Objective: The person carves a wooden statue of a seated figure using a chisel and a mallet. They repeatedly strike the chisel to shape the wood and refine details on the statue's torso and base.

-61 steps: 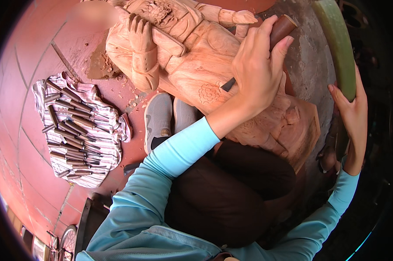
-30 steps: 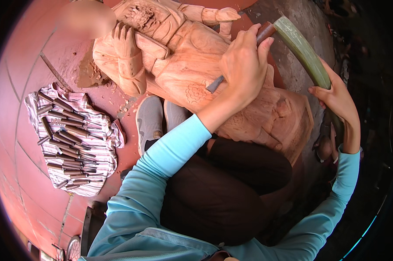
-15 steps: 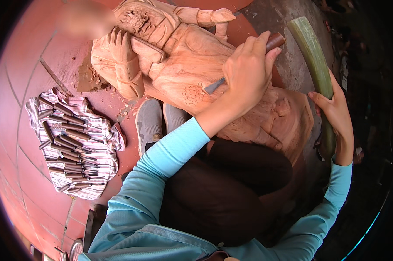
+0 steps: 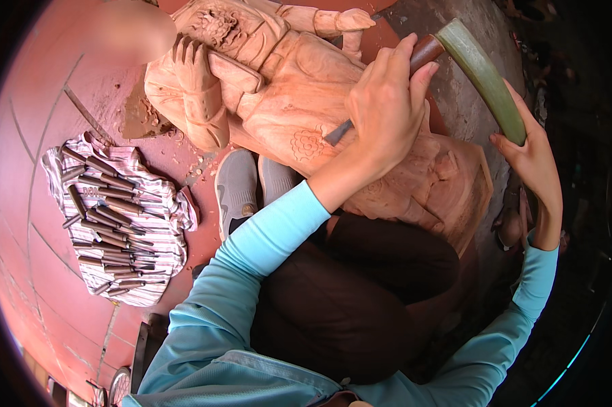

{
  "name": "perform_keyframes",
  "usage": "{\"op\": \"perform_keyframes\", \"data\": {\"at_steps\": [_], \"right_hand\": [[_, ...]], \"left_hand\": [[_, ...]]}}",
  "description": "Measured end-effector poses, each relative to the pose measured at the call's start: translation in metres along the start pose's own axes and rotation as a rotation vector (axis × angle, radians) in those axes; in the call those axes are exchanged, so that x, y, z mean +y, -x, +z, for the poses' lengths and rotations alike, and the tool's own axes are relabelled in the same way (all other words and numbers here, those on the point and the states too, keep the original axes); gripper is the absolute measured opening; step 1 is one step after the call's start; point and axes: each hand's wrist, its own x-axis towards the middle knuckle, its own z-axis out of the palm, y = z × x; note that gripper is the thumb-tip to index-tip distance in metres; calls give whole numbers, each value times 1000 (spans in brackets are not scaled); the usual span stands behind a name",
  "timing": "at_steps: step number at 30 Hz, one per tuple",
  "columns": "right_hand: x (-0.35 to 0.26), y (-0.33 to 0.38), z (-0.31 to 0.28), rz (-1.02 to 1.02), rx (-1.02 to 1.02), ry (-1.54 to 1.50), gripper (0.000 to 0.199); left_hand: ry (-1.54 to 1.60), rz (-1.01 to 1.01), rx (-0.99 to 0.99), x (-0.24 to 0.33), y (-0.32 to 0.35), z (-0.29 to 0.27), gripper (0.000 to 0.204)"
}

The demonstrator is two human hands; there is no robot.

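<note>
My left hand is closed around a chisel with a brown handle and a flat metal blade. The blade's tip rests on or just above the wooden statue, right beside a carved flower outline. In my right hand is a smooth, curved green mallet, gripped near its lower end. The mallet's far end meets the butt of the chisel handle, or lies very close to it; I cannot tell which. My palm hides part of the chisel.
At left, a striped cloth holds several brown-handled carving tools. Wood chips lie on the red floor near my grey shoes. The statue lies across in front of my knees, its base at right.
The mallet has swung left and up, bringing its top end to the chisel's butt. My right hand has shifted along with it. My left hand keeps its hold on the chisel.
</note>
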Motion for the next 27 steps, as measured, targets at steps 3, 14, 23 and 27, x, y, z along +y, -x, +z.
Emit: {"op": "perform_keyframes", "data": {"at_steps": [3, 14, 23, 27], "right_hand": [[-19, -2, -2, 456, -26, -260, 74], [-11, 21, 10, 412, -85, -260, 70], [-22, 40, 17, 529, -79, -377, 72], [-35, 45, 17, 724, -16, -534, 72]], "left_hand": [[-23, 38, 43, -7, 1, 2, 36], [-60, 23, -57, -3, 7, 4, 33], [-103, 108, -197, 9, 24, -2, 34], [-118, 140, -255, 20, 26, 2, 36]]}}
